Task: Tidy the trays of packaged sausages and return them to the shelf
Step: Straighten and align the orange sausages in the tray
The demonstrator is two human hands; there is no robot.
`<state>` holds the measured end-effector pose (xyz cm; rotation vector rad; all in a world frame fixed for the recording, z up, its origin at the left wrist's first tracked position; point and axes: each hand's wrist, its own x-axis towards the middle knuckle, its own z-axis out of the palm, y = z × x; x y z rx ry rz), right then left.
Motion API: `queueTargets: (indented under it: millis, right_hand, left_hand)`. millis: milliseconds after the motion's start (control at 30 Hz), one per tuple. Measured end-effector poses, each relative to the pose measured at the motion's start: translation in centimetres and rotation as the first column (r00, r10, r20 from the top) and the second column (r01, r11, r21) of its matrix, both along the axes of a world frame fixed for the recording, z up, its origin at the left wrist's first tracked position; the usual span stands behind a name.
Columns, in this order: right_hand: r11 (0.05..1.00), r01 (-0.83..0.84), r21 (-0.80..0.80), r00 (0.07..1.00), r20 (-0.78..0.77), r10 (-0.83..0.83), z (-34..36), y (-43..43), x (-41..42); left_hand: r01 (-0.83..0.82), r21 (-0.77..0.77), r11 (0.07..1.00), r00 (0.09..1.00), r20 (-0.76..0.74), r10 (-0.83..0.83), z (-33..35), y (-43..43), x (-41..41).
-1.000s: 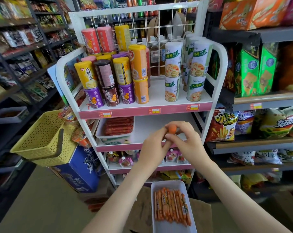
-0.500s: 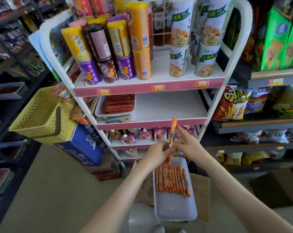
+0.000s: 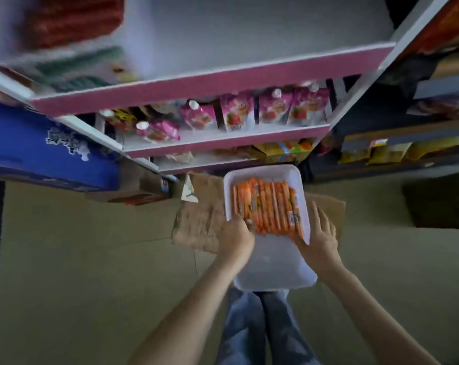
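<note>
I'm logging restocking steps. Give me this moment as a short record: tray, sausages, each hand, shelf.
tray: white tray on cardboard on the floor
sausages: orange sausages in a row, filling its far half
left hand: at the row's near left end, fingers bent, grip unclear
right hand: fingers straight beside the tray's right rim
shelf: pink-edged shelf behind, tray not yet on it

1. The sausages [image 3: 269, 206] lie side by side in the far half of the tray [image 3: 269, 272].
2. The tray lies over cardboard [image 3: 199, 222], before the shelf [image 3: 210, 80].
3. Pouches [image 3: 236, 111] stand on a lower level; a box [image 3: 38, 148] sits left.
</note>
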<state>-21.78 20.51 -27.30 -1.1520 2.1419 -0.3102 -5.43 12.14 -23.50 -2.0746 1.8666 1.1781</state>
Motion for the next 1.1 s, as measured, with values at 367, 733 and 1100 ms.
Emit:
queueTargets:
  millis: [367, 733, 1100]
  right_hand:
    - [0.986, -0.072, -0.151, 0.995, -0.082, 0.06, -10.7, 1.3, -0.2]
    - [0.98, -0.057, -0.191, 0.998, 0.018, 0.062, -10.6, 1.9, -0.6]
    - [0.973, 0.109, -0.202, 0.946, 0.323, -0.038, -10.7, 2.2, -1.3]
  left_hand:
    - [0.148, -0.081, 0.986, 0.988, 0.048, -0.144, -12.5, -0.9, -3.1]
    - [0.146, -0.298, 0.943, 0.983, 0.154, -0.104, -13.4, 4.3, 3.5]
    - [-0.286, 0.035, 0.958, 0.867, -0.415, 0.274, -13.4, 4.8, 3.2]
